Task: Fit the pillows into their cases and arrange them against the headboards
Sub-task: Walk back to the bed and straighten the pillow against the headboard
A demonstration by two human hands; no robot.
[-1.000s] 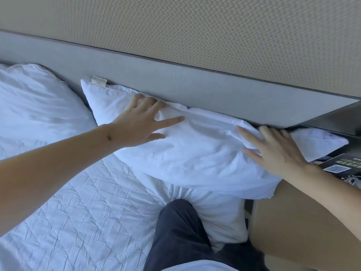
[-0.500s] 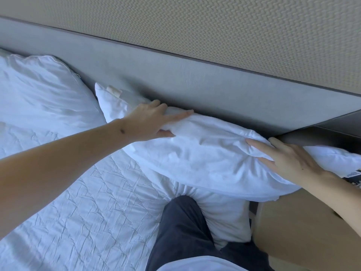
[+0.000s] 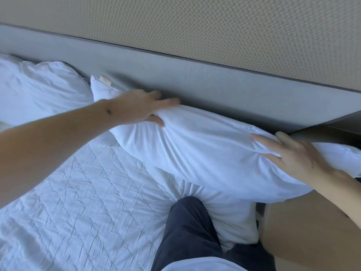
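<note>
a white cased pillow lay lengthwise along the foot of the grey headboard, its long back edge touching or just short of the panel; the exact contact could not be told. its right end hung past the mattress edge, over a tan surface beside the bed. the left hand rested on the pillow's upper left part, fingers spread and laid flat along the top edge, thumb tucked under a fold of the case, so it pressed rather than pinched. the right hand lay flat on the right part of the pillow, fingers apart and pointing toward the headboard, the fabric puckered under the fingertips. neither hand was closed around anything.

at the pillow's far left corner a small pale tag stuck up; any print on it was too blurred to read. no other writing or brand could be read anywhere in view.

a second white pillow sat to the left, also up against the headboard, its corner just beside the first one. the quilted white bedcover was creased all over. the person's knee in dark trousers pressed into the mattress edge, bunching the cover around it. above the headboard ran a beige wall with a fine zigzag weave.
</note>
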